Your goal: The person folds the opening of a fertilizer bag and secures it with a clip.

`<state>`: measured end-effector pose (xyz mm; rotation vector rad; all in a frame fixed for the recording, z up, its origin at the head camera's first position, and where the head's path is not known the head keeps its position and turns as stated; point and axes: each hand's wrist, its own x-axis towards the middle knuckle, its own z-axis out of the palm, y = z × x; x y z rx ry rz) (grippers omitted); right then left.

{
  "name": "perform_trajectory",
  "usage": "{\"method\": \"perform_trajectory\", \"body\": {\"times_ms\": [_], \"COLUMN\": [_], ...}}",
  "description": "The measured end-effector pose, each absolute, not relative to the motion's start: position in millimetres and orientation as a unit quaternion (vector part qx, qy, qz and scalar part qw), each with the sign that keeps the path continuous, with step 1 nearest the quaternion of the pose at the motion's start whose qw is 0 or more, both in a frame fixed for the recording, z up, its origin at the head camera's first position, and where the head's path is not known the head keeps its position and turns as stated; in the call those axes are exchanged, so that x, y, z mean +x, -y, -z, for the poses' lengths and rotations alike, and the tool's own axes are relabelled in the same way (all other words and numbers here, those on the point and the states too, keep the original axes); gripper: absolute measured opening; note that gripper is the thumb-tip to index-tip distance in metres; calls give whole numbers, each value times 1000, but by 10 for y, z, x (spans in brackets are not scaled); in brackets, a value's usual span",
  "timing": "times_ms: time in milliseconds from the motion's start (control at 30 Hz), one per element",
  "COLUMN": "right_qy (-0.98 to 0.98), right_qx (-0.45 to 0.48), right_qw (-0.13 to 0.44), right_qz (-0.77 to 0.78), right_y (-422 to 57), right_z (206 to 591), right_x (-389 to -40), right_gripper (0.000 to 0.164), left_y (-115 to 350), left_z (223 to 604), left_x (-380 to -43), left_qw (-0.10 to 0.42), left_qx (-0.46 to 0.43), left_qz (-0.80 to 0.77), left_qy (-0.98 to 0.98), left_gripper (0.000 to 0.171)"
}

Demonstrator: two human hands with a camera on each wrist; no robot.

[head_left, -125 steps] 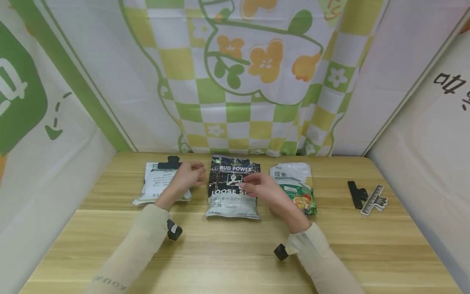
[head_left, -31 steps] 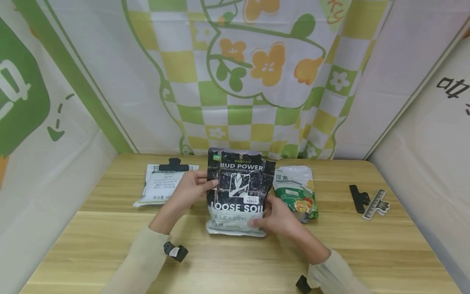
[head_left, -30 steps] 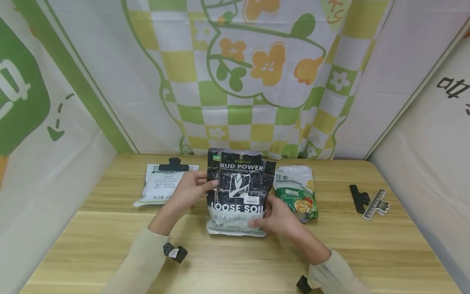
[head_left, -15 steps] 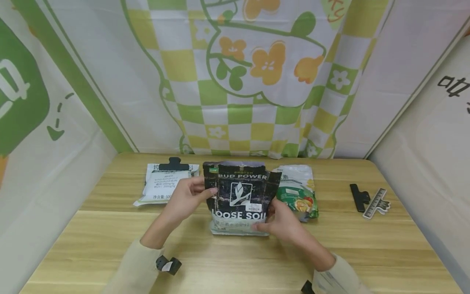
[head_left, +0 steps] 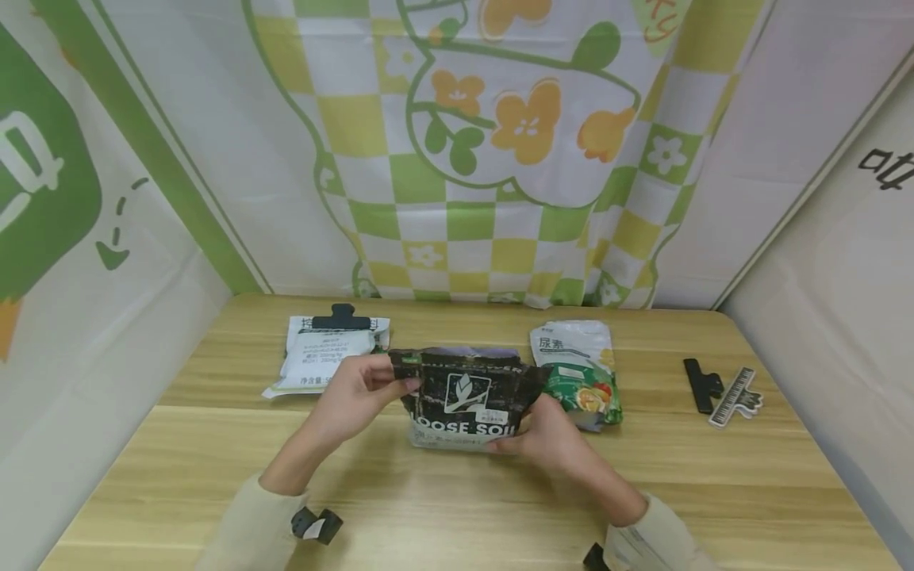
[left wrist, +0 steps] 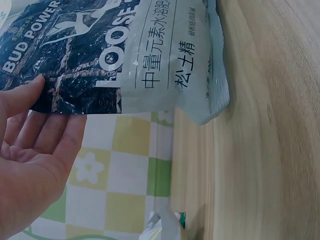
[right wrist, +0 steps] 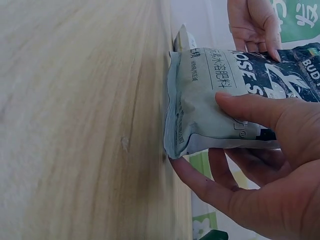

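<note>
One black-and-grey bag is held between the white bag on the left and the green-and-white bag on the right. The left grip pinches its upper left edge; the right grip grasps its lower right side. Whether its bottom rests on the surface, I cannot tell. If the left grip slips on the film, which looks slippery, the top could sag. If the top is open, which I cannot confirm, too much tilting could spill what is inside.
</note>
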<state>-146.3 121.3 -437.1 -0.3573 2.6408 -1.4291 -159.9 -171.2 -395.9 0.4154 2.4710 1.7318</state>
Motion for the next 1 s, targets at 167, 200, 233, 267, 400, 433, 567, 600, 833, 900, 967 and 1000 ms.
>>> {"method": "perform_trajectory", "body": {"times_ms": [167, 200, 233, 267, 400, 433, 567, 600, 833, 900, 967, 1000], "right_qy": [-874, -874, -873, -872, -864, -862, -856, -855, -858, -857, -858, -858], "right_qx": [-136, -141, -145, -150, -167, -171, -190, -194, -198, -193, -186, -184], "right_qw": [50, 49, 49, 50, 61, 64, 72, 73, 90, 96, 96, 93], "right_qz": [463, 462, 463, 464, 472, 472, 475, 475, 465, 468, 469, 470], "right_y": [-1190, -1189, -1189, -1190, -1202, -1209, -1229, -1232, -1247, -1255, -1268, -1275], "right_z": [4374, 4374, 4374, 4375, 4388, 4391, 4403, 4406, 4411, 4399, 4377, 4365], "right_x": [-1450, -1448, -1445, -1443, -1446, -1448, -1455, -1456, -1443, -1438, -1432, -1431], "right_gripper": [73, 74, 74, 75, 72, 70, 64, 63, 58, 55, 49, 46], "left_y": [1759, 1767, 1776, 1784, 1815, 1819, 1839, 1843, 1873, 1875, 1878, 1879], "left_z": [3965, 3972, 3976, 3985, 4015, 4021, 4032, 4031, 4029, 4029, 4022, 4018], "left_x": [-1568, -1565, -1563, -1564, -1559, -1560, -1550, -1549, -1538, -1537, -1533, -1530], "left_qw": [39, 39, 38, 40, 47, 49, 55, 58, 73, 78, 82, 83], "left_qx": [141, 139, 140, 139, 146, 149, 154, 152, 160, 161, 162, 164], "left_qz": [-566, -568, -570, -572, -574, -573, -567, -567, -569, -570, -570, -570], "left_qy": [-811, -810, -809, -808, -805, -805, -807, -808, -803, -802, -801, -801], "left_gripper": [18, 17, 16, 15, 13, 12, 15, 16, 20, 20, 20, 22]}}
